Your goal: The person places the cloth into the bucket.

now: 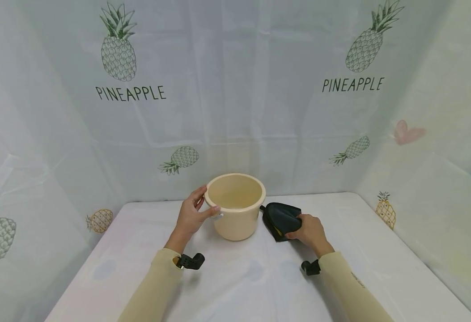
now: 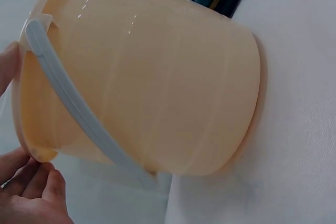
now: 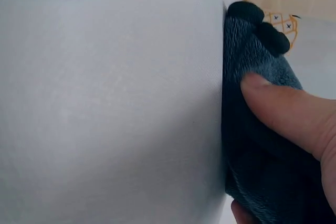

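A cream plastic bucket (image 1: pixel 237 223) stands upright on the white table. My left hand (image 1: pixel 192 213) grips its rim from the left, thumb at the front and fingers farther back. In the left wrist view, the pale grey handle (image 2: pixel 86 121) hangs down along the bucket's side. To the right of the bucket lies a dark teal folded cloth (image 1: pixel 282 218) with fuzzy fabric and a bit of yellow. My right hand (image 1: pixel 308 232) holds its right side. In the right wrist view, the thumb presses on the cloth (image 3: pixel 247 51); most of the other fingers are hidden.
The white-covered table (image 1: pixel 251 286) extends toward me and to both sides. A hanging sheet (image 1: pixel 235 112) printed with pineapples closes off the back, right behind the bucket. Each wrist wears a black strap with a small camera (image 1: pixel 193 261).
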The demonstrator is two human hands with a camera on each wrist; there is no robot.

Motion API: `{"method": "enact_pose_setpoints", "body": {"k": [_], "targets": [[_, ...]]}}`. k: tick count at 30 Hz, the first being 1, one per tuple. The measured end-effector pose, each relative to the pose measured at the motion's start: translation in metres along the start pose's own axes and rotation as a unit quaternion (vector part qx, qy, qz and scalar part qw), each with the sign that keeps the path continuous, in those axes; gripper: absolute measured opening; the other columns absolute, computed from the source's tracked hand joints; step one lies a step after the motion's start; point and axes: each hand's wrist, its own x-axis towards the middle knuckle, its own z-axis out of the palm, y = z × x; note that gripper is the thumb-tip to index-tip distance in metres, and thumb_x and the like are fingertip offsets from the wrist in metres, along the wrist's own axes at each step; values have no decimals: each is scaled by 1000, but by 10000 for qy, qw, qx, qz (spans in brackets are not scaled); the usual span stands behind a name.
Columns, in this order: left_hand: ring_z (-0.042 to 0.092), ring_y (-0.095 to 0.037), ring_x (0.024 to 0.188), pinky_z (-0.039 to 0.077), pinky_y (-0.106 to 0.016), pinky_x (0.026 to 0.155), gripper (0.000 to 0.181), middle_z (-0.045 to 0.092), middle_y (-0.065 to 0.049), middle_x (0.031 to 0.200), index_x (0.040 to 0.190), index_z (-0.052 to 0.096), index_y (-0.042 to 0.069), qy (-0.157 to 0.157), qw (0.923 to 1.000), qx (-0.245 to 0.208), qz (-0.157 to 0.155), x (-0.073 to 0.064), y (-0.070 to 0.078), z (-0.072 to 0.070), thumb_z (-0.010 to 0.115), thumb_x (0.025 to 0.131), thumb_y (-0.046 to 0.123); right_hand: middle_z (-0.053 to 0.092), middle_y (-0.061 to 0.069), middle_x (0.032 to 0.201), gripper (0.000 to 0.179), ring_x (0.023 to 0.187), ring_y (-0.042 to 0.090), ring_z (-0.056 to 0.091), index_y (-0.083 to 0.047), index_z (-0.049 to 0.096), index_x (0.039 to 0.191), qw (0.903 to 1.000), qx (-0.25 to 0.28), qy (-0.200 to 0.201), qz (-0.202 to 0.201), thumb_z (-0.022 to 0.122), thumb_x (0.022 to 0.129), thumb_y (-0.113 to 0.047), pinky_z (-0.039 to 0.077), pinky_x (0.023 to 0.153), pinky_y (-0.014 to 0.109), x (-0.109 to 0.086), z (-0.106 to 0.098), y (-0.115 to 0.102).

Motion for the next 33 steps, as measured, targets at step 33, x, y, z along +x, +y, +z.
{"method": "enact_pose_setpoints", "body": {"k": [33], "targets": [[32,-31,155,29,-38,129,87,38,-16,166,157,43,-3,133,9999,65,76,-2,-5,2,89,84,7,68,35,121,55,111,51,63,14,68,123,9888,1136,793,551,85,84,-21,57,92,62,-3,-40,-3]]}}
